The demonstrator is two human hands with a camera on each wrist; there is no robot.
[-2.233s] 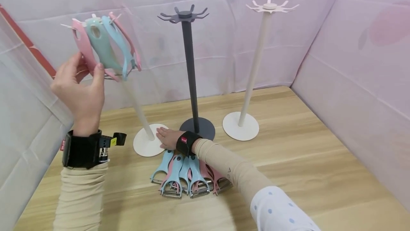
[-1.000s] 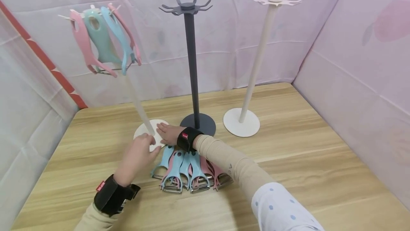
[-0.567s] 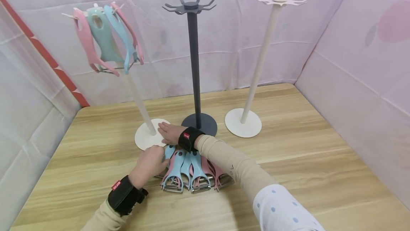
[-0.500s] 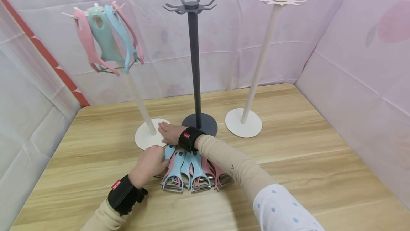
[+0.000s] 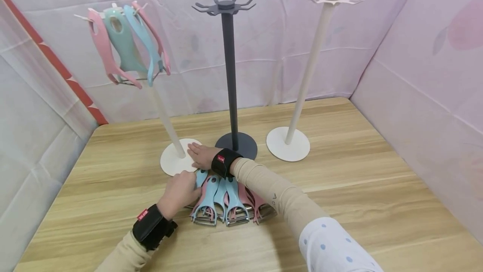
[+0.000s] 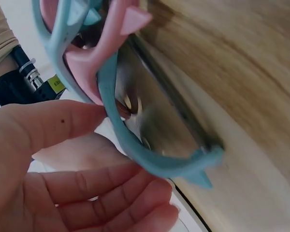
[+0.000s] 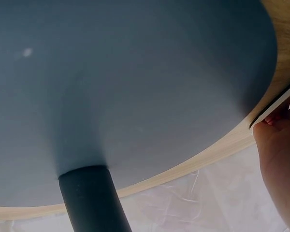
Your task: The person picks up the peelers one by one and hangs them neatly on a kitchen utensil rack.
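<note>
Low in the centre of the head view, the left hand (image 5: 180, 191) curls its thumb and fingers (image 6: 94, 186) round a light-blue plastic Y-shaped peeler (image 6: 150, 154) at the left edge of the pink and blue peeler pile (image 5: 230, 200) on the wooden table (image 5: 358, 180). The right hand (image 5: 200, 156) lies flat, fingers straight (holding nothing), on the round white base of the left stand (image 5: 171, 164), beside the dark grey stand base (image 7: 135, 82).
</note>
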